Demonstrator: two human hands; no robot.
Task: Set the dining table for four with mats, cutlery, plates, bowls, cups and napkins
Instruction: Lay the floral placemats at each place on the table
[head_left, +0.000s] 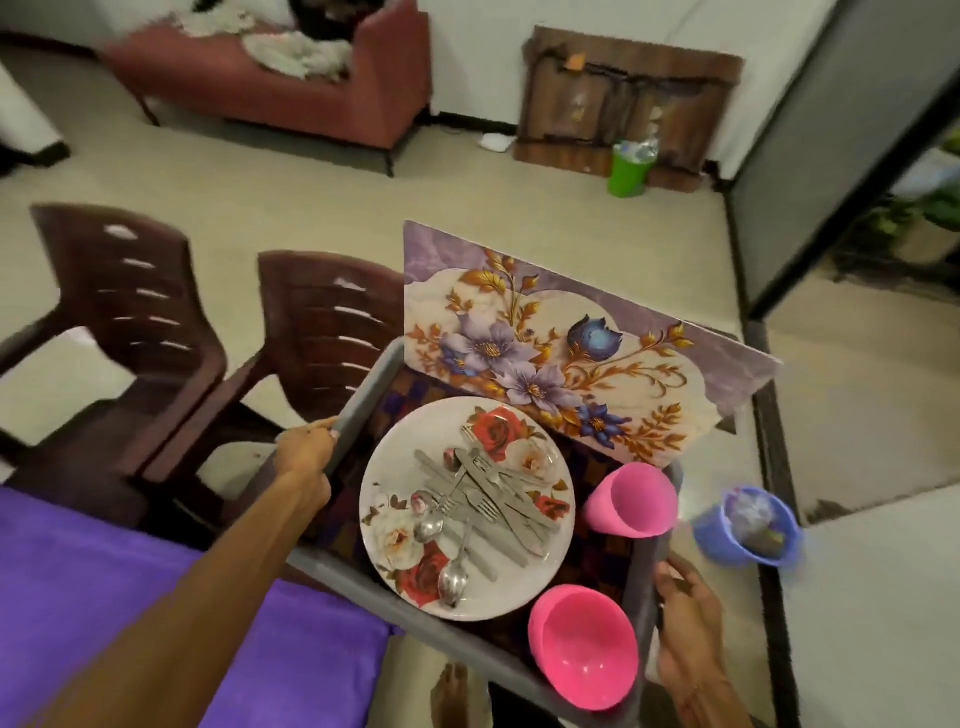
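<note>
The grey tub (363, 387) hangs between the two hands, just right of the purple-covered table (156, 597). It likely carries heavy and unevenly. It holds a stack of flowered plates (387, 483) that look breakable, and loose steel cutlery (483, 501) lies on top, free to slide if the tub tips. A pink cup (634, 499) on its side and a pink bowl (587, 644) look light and could roll. Stiff floral mats (571, 364) stand on edge against the far wall. The best hold is on opposite rims, with the tub kept level.

The left hand (306, 452) curls its fingers over the left rim. The right hand (685, 613) clasps the near right wall. Two brown chairs (332, 332) stand far left.
</note>
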